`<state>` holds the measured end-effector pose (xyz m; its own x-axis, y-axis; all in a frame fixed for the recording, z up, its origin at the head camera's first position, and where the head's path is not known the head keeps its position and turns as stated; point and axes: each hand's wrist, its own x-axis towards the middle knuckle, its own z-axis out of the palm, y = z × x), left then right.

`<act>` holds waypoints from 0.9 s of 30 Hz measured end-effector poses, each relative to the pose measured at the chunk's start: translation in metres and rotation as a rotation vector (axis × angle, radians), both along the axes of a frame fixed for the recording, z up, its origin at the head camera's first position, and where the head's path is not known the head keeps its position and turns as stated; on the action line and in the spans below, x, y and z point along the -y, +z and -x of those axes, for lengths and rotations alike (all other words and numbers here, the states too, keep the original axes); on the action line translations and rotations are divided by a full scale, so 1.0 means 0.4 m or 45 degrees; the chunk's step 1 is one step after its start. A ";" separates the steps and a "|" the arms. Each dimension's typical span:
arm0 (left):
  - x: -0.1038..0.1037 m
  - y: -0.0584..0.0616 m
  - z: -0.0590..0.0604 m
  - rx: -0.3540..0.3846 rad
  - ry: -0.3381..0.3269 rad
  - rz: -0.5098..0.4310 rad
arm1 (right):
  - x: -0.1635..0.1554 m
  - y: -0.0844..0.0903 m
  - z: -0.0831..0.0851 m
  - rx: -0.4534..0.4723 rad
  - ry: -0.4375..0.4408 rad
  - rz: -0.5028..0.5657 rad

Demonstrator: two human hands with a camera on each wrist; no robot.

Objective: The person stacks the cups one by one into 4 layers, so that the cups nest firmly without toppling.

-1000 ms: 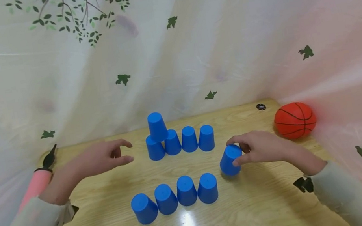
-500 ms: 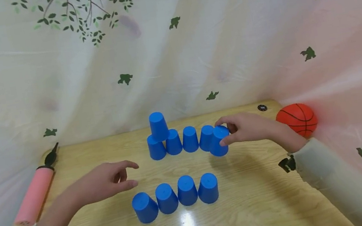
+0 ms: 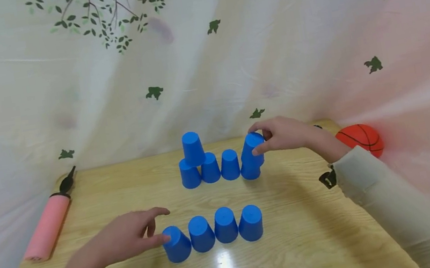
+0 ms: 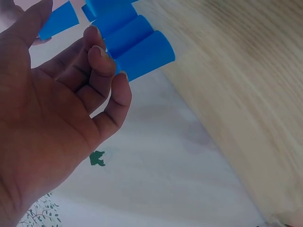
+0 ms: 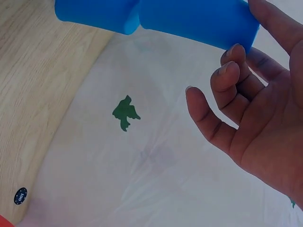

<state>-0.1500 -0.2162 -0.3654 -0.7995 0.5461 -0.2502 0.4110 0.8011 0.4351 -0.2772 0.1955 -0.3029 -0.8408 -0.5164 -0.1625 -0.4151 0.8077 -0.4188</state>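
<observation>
Several upside-down blue cups stand on the wooden table (image 3: 301, 238). A front row (image 3: 225, 225) lies near me, and a back row (image 3: 221, 168) carries one cup on top (image 3: 193, 148) at its left end. My right hand (image 3: 256, 140) pinches a tilted blue cup (image 3: 254, 150) just above the back row's right end cup (image 3: 250, 171). The right wrist view shows this held cup (image 5: 199, 19) between thumb and fingers (image 5: 227, 61). My left hand (image 3: 166, 225) is spread at the front row's leftmost cup (image 3: 177, 245), thumb touching its side. In the left wrist view the fingers (image 4: 109, 71) lie loosely curled before the cups (image 4: 142, 54).
A pink air pump (image 3: 47, 227) lies along the table's left edge. An orange basketball (image 3: 359, 140) sits at the back right corner. A leaf-printed plastic sheet (image 3: 204, 69) hangs close behind and around the table.
My right hand lifted the blue cup from the table's right side and carried it back above the rear row's right end. My left hand dropped from the rear row to the front row's leftmost cup.
</observation>
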 end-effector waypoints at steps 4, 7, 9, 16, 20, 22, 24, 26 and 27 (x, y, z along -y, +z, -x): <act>-0.001 -0.011 -0.007 0.030 0.019 0.005 | 0.011 -0.002 0.018 0.005 -0.006 -0.013; -0.001 -0.020 -0.008 0.030 0.024 0.011 | 0.018 -0.003 0.032 0.006 -0.008 -0.030; -0.002 -0.028 -0.008 0.031 0.025 0.012 | 0.022 -0.005 0.042 0.008 -0.013 -0.045; -0.003 -0.047 -0.008 0.075 0.048 0.016 | 0.037 -0.011 0.065 0.036 -0.026 -0.050; -0.007 -0.048 -0.009 0.093 0.066 0.023 | 0.042 -0.016 0.076 0.036 -0.031 -0.043; -0.008 -0.047 -0.009 0.095 0.068 0.021 | 0.042 -0.018 0.081 0.032 -0.030 -0.043; -0.008 -0.048 -0.009 0.097 0.069 0.018 | 0.042 -0.019 0.085 0.029 -0.025 -0.046; -0.008 -0.049 -0.010 0.098 0.064 0.011 | 0.042 -0.021 0.090 0.028 -0.021 -0.042; -0.008 -0.050 -0.010 0.097 0.060 0.008 | 0.041 -0.022 0.092 0.027 -0.022 -0.042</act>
<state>-0.1459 -0.2131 -0.3853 -0.8029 0.5064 -0.3145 0.3388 0.8218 0.4582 -0.3140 0.1790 -0.3115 -0.8457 -0.4960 -0.1969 -0.3924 0.8280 -0.4006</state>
